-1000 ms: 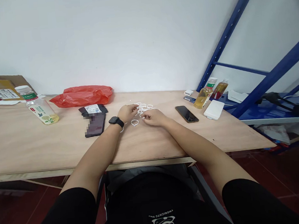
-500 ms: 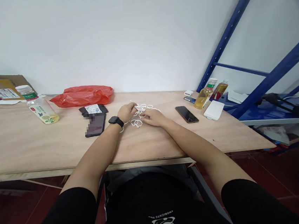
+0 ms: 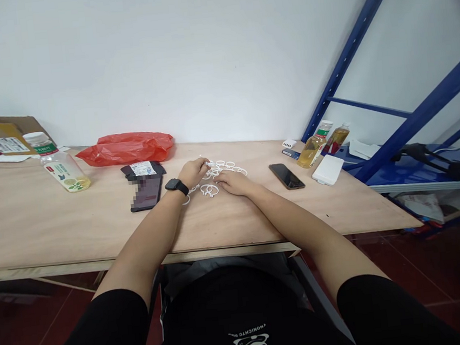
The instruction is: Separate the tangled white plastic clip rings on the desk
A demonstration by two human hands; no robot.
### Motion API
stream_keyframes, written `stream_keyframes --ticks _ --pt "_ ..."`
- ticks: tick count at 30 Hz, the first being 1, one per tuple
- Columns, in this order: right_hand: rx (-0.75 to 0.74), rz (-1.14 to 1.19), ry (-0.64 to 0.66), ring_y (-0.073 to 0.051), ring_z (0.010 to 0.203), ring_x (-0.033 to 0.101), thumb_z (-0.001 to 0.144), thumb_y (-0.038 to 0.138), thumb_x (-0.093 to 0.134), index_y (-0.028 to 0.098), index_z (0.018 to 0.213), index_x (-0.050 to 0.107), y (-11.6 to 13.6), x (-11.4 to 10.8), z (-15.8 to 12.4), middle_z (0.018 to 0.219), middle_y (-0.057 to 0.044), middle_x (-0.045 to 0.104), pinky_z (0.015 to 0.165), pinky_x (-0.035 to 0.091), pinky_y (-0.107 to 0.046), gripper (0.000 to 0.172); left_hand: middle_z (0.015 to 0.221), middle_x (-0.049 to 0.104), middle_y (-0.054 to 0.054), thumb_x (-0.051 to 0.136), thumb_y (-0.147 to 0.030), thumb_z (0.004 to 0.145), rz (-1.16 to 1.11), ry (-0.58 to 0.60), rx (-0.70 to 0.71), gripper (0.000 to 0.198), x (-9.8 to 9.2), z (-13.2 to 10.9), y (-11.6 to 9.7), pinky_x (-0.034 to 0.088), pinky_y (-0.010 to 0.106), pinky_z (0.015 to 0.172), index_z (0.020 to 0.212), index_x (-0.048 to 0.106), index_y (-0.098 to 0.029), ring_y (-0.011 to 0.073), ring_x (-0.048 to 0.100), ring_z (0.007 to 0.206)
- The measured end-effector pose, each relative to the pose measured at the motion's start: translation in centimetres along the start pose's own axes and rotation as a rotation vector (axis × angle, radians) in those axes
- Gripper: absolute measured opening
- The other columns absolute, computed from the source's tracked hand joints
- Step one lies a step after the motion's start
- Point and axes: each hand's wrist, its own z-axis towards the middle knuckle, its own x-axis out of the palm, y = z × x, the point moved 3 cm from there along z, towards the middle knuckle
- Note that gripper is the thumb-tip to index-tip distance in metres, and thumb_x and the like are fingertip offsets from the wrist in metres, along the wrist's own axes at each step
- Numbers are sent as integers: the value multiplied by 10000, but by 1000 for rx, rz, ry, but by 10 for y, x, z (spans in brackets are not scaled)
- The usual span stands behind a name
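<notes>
Several white plastic rings, thin hoops with small tabs like curtain rings, lie loosely on the wooden table between and around my hands. My left hand, a black watch on its wrist, has thumb and fingers pinched on a white ring at the far side of the group. Just to the right, my right hand rests low among the rings with its fingers curled together. What its fingertips hold is too small to make out. More rings spread behind the right hand, and others are partly hidden by my left wrist.
A black pouch and red plastic bag lie left of my hands. Further left stand a drink bottle and cardboard box. On the right are a phone, white case, bottles and blue rack.
My right hand has shifted slightly left, its fingers drawn in closer, and more rings show behind it. The left hand keeps its pinch at nearly the same place.
</notes>
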Motion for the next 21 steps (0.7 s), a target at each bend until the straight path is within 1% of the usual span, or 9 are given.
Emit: stream_keyframes --ticks 5,9,11,15,17,19,21 --pt "30 -29 12 -213 1072 594 925 169 522 205 1106 702 -1 -1 0 1130 -92 660 920 447 -320 257 853 749 47 462 -241 876 97 -25 -7 292 0 1 1 505 281 777 1023 706 -177 191 678 797" --pt "40 -44 18 -207 1047 590 940 187 502 199 1095 695 -1 -1 0 1117 -88 656 904 440 -312 248 834 739 55 448 -243 860 121 -52 13 314 -2 1 0 496 282 751 1012 712 -165 190 658 763" --pt "46 -46 23 -205 1046 588 941 190 498 197 1091 691 -1 -1 -1 1115 -85 656 903 438 -308 245 798 725 58 452 -246 838 147 -44 24 316 -4 0 0 491 296 733 984 716 -154 197 645 738" --pt "57 -51 24 -203 1042 589 934 182 491 192 1073 685 -5 -1 -2 1097 -83 665 906 435 -304 239 815 696 90 461 -238 779 249 19 111 287 -9 1 2 481 327 753 840 725 -143 215 623 767" --pt "61 -47 22 -203 1036 592 929 178 489 191 1064 682 -6 -1 -3 1093 -83 670 903 435 -303 236 838 676 111 444 -244 785 321 55 148 293 -11 2 3 474 343 779 762 718 -145 225 616 799" --pt "66 -38 21 -202 1028 596 924 174 485 188 1056 679 -7 -2 -3 1091 -83 676 897 434 -302 235 847 663 124 420 -260 808 398 99 148 326 -11 2 6 466 354 789 721 714 -150 232 616 813" --pt "74 -28 17 -202 1018 600 918 167 479 186 1048 675 -6 -3 -2 1089 -82 684 888 433 -302 237 872 672 131 408 -291 828 474 150 112 354 -9 2 8 459 358 784 719 718 -158 241 624 823"
